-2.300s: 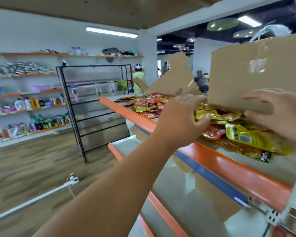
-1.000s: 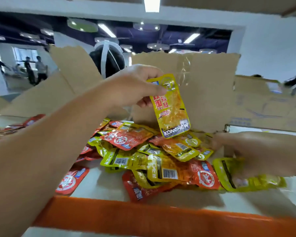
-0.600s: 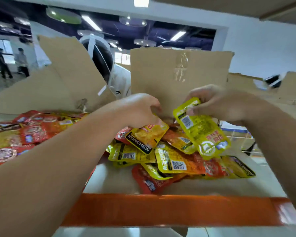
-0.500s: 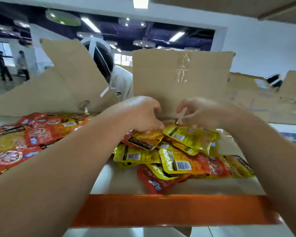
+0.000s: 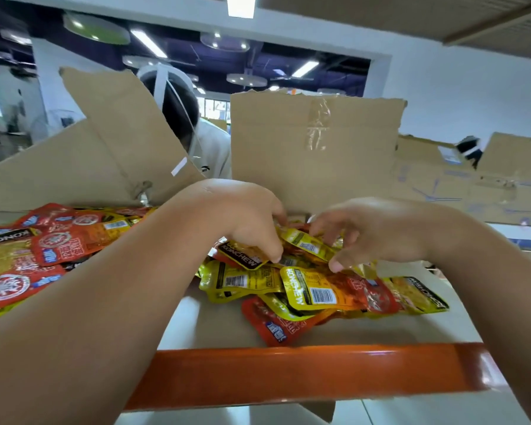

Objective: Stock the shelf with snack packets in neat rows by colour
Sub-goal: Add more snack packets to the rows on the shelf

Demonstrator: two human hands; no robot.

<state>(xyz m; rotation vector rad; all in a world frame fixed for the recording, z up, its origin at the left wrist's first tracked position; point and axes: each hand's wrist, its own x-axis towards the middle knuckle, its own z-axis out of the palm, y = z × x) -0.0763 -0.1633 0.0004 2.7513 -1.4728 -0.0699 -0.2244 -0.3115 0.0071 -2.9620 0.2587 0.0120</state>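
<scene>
As the eye runs in from nine o'clock, a spread of red packets [image 5: 28, 256] lies flat on the white shelf [image 5: 221, 329], a few yellow ones mixed in. A leaning cardboard flap [image 5: 105, 154] rises behind it at ten o'clock. Just past that flap, at eleven, a person [image 5: 212, 148] in white shows, head bowed under a white strap.

Now the left hand [image 5: 242, 219], reaching in to the centre: fingers curled down, thumb tucked, pinching a dark-banded packet [image 5: 242, 254]. It's yellow with a KONCHEW strip and sits right on top of the mixed heap [image 5: 319, 296].

Dead ahead at twelve, an upright cardboard flap [image 5: 313, 154] with clear tape stands behind both hands.

At one o'clock of the heap, the right hand [image 5: 377, 231] has fingers above and thumb below a barcode packet [image 5: 307, 243]. That one is yellow, held in a narrow pinch, its near end almost touching the left hand's packet. Beneath them the heap is a jumble of yellow and red packets, overlapping at all angles.

At six o'clock runs the shelf's orange front edge [image 5: 288, 372]. At two o'clock, more cardboard [image 5: 488, 185] lies low.
</scene>
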